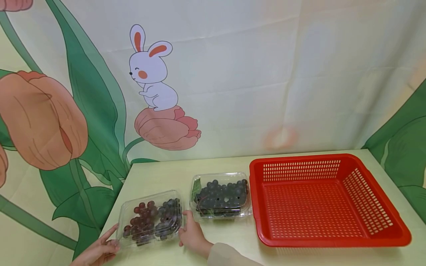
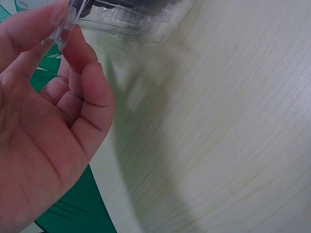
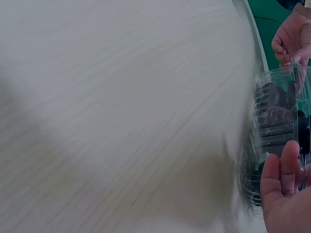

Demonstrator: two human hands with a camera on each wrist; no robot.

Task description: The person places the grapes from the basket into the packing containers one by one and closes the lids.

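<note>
A clear plastic clamshell box [image 1: 128,207] at the left of the table holds reddish grapes [image 1: 144,220] on one side and dark grapes [image 1: 169,211] on the other. My left hand [image 1: 98,252] pinches its near left corner between thumb and fingers. In the left wrist view the thumb of that hand [image 2: 46,121] presses the clear rim against the forefinger. At the opposite end, my right hand [image 1: 194,233] grips the box's right side. Its fingers [image 3: 273,177] lie against the ribbed wall in the right wrist view.
A second clear box [image 1: 203,178], full of dark grapes with a green leaf inside, stands just right of the first. Beside it sits a red perforated plastic basket [image 1: 332,242] on the pale table [image 1: 159,173]. Behind hangs a cloth backdrop [image 1: 239,74] with printed tulips and a rabbit.
</note>
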